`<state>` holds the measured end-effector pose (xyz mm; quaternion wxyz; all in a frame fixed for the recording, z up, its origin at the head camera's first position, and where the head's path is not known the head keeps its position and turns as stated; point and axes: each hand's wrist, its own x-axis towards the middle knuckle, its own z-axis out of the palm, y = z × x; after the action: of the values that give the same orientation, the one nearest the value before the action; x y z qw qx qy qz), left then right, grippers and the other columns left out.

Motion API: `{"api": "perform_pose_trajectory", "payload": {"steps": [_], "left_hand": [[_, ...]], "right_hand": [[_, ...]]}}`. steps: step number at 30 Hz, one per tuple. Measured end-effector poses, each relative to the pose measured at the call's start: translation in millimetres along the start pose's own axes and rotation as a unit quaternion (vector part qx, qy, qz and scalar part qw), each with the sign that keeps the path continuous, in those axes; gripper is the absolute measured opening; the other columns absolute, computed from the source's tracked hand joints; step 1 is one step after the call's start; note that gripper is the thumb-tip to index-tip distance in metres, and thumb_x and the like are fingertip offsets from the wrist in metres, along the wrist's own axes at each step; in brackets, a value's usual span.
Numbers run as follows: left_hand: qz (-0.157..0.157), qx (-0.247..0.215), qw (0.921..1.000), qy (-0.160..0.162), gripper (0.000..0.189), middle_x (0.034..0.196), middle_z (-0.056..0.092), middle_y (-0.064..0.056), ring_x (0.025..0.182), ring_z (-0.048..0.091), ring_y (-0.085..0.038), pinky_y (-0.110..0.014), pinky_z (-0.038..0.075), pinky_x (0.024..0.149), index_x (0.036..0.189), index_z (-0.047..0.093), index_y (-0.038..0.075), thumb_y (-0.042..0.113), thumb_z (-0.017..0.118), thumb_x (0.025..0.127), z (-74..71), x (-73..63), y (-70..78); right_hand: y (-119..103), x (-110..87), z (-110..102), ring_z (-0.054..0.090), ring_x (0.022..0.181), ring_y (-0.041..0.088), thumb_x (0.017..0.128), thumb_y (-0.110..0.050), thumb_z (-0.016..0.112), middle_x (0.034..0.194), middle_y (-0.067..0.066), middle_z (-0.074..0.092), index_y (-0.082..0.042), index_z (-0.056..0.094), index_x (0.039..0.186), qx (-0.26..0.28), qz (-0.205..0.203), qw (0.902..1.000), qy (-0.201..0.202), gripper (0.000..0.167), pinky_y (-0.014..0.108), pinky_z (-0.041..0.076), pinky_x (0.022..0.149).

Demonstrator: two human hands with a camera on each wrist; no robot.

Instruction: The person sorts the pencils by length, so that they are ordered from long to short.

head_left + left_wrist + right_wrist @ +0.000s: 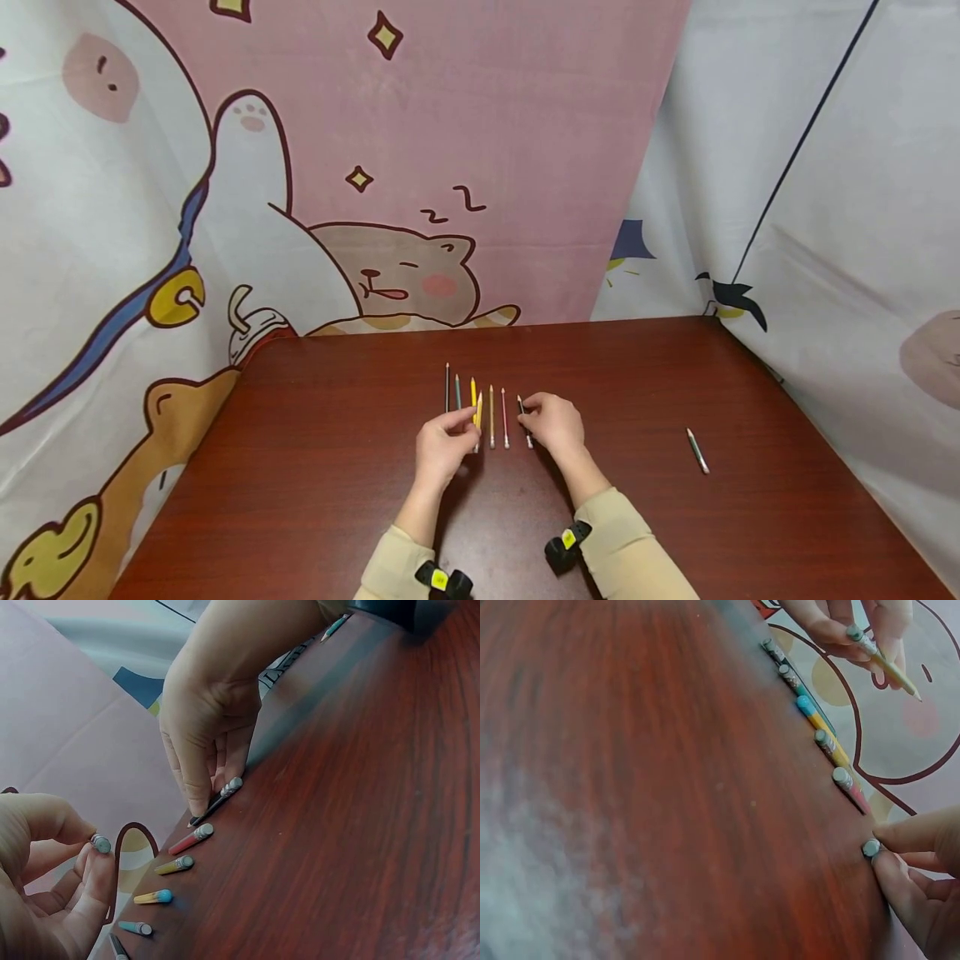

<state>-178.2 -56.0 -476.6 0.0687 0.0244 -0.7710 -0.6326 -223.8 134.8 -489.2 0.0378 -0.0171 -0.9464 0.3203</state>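
My left hand (442, 448) pinches a pale yellow pencil (891, 669) between thumb and fingers, raised over the table. Its silver eraser end points toward me. At the right end of a row of pencils, my right hand (557, 423) pinches a black pencil (217, 801) that lies at the tabletop. To its left lie a red pencil (506, 421) and a gold-yellow pencil (492, 417). Farther left are a yellow pencil with a blue end (821, 724), a teal pencil (457, 390) and a dark pencil (447, 385), partly hidden behind my left hand in the head view.
A green pencil (697, 452) lies apart on the right side of the brown wooden table (315, 483). A cloth with cartoon animals (405, 267) hangs along the table's back edge, and white cloth (840, 208) hangs on the right.
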Motion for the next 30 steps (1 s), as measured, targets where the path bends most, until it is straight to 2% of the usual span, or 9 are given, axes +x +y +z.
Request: {"api": "perform_pose_trajectory", "payload": {"steps": [4,10,20,27,30], "left_hand": [[0.005,-0.003,1.0,0.0,0.033,0.079,0.07,-0.007,0.061,0.06,-0.005,-0.018,0.049,0.055,0.107,0.076,0.0,-0.004,0.071,0.074,0.7,1.2,-0.8],[0.009,-0.002,1.0,-0.001,0.033,0.078,0.07,-0.008,0.061,0.06,-0.005,-0.018,0.048,0.055,0.106,0.077,0.001,-0.004,0.071,0.074,2.9,0.1,-0.3],[0.008,0.001,1.0,-0.004,0.034,0.074,0.069,-0.006,0.057,0.058,-0.005,-0.02,0.047,0.052,0.106,0.077,0.002,-0.002,0.07,0.073,7.7,-2.2,0.3],[-0.017,-0.01,0.9998,-0.008,0.036,0.074,0.068,-0.005,0.053,0.058,-0.006,-0.033,0.05,0.041,0.108,0.077,0.004,-0.001,0.069,0.073,10.9,-4.1,1.4],[-0.014,-0.01,0.9998,-0.009,0.035,0.074,0.068,-0.005,0.053,0.058,-0.006,-0.031,0.049,0.04,0.108,0.077,0.004,-0.001,0.07,0.074,13.7,-4.6,1.3]], "right_hand": [[-0.6,-0.6,-0.1,0.065,0.073,0.015,0.083,-0.022,0.078,0.08,-0.003,0.071,-0.011,0.077,0.104,0.006,-0.004,1.0,0.002,0.023,0.039,0.052,0.067],[-0.6,-1.0,2.9,0.063,0.055,0.007,0.084,-0.019,0.078,0.074,-0.004,0.07,-0.008,0.076,0.105,0.031,-0.004,0.9995,0.008,0.024,0.036,0.053,0.065],[-0.9,-1.1,5.8,0.062,0.051,0.006,0.082,-0.017,0.08,0.071,-0.003,0.069,-0.005,0.076,0.105,0.055,-0.01,0.9983,0.016,0.026,0.033,0.054,0.061],[1.0,-0.8,6.4,0.063,0.051,0.007,0.083,-0.016,0.079,0.071,-0.003,0.068,-0.004,0.075,0.107,0.068,-0.009,0.9976,0.008,0.027,0.03,0.053,0.057],[1.1,-0.5,7.1,0.063,0.052,0.007,0.083,-0.016,0.079,0.071,-0.003,0.068,-0.004,0.075,0.108,0.074,-0.008,0.9972,0.005,0.027,0.028,0.053,0.056]]}}
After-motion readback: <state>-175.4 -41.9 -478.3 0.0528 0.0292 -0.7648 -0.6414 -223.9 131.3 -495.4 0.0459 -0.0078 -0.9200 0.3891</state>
